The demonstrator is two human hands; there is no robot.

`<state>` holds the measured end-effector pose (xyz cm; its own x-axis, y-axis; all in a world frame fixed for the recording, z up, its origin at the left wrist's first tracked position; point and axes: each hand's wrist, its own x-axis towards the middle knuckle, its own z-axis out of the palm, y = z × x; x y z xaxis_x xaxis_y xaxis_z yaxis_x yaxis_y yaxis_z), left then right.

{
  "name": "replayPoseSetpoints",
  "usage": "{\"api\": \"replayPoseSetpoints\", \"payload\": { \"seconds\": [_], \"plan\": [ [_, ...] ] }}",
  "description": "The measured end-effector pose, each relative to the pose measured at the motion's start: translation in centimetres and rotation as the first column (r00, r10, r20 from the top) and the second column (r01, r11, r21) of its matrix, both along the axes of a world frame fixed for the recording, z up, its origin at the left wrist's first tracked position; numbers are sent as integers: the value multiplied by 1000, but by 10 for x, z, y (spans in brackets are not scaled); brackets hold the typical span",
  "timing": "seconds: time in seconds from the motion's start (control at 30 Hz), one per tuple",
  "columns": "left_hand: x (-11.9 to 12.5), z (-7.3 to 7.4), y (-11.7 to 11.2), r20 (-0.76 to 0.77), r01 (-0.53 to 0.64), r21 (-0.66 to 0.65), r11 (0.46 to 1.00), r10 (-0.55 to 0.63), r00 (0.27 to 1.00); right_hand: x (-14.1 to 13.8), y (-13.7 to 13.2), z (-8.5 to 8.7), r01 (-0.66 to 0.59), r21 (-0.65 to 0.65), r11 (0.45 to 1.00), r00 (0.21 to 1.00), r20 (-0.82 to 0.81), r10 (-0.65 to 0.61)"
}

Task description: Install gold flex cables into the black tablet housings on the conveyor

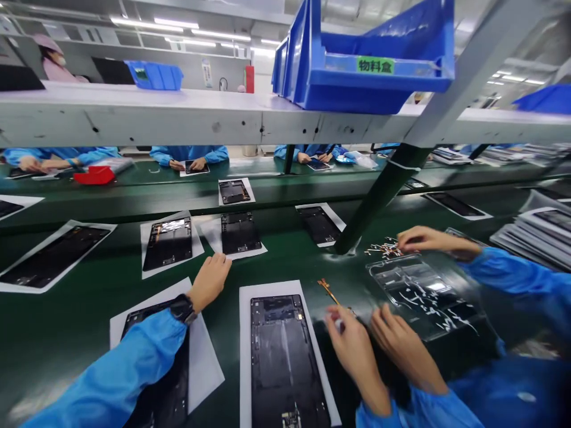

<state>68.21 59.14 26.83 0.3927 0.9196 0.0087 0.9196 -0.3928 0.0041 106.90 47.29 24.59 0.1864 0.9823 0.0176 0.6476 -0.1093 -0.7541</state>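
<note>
My left hand (pixel 210 282), with a black watch on its wrist, reaches forward with its fingers bent together at the near corner of a white sheet (pixel 215 238). On that sheet lies a black tablet housing (pixel 241 232). My right hand (pixel 354 348) pinches the near end of a thin orange flex cable (pixel 329 290); its fingertips partly hide that end. Between my arms, a larger open tablet housing (pixel 285 351) rests on white paper. Beneath my left forearm is another housing (pixel 167 380), partly covered by the sleeve.
A co-worker's hands (pixel 404 348) (pixel 430 239) work at right, near a clear plastic tray (pixel 423 291) with white strips and a cable pile (pixel 387 248). A slanted post (pixel 379 202) rises beside them. Overhead runs a shelf (pixel 178 122) bearing blue bins (pixel 357 77). More housings (pixel 168 242) lie behind.
</note>
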Motion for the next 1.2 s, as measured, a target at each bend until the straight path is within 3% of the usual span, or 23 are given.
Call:
{"api": "replayPoseSetpoints", "payload": {
  "seconds": [0.07, 0.13, 0.23, 0.37, 0.53, 0.73, 0.9, 1.1, 1.2],
  "plan": [
    [4, 1, -28, 36, 44, -40, 998, -43, 998, -14, 36, 4, -64, -12, 998, 981, 183, 65],
    [11, 2, -56, 125, 120, -107, 987, -106, 986, -18, 71, 7, -87, -118, 989, 917, 379, 126],
    [22, 4, -87, 278, 217, -159, 963, -168, 946, -13, 110, 8, -89, -204, 975, 889, 426, 170],
    [29, 5, -100, 386, 248, -134, 959, -180, 905, -6, 129, 5, -71, -269, 961, 878, 440, 188],
    [31, 5, -98, 426, 306, -112, 946, -232, 874, -4, 125, 17, -113, -298, 948, 909, 355, 220],
    [30, 6, -100, 432, 384, -90, 919, -312, 846, 4, 104, 40, -93, -274, 957, 967, 205, 152],
    [31, 3, -101, 425, 429, -131, 894, -340, 839, -1, 74, 63, -212, -35, 977, 977, -37, 211],
    [41, -9, -88, 393, 344, -115, 932, -276, 877, -11, 53, 104, -254, 68, 965, 943, -207, 262],
    [44, 0, -81, 452, 294, -102, 950, -218, 865, -22, 43, 122, -294, 10, 956, 917, -279, 285]
  ]
}}
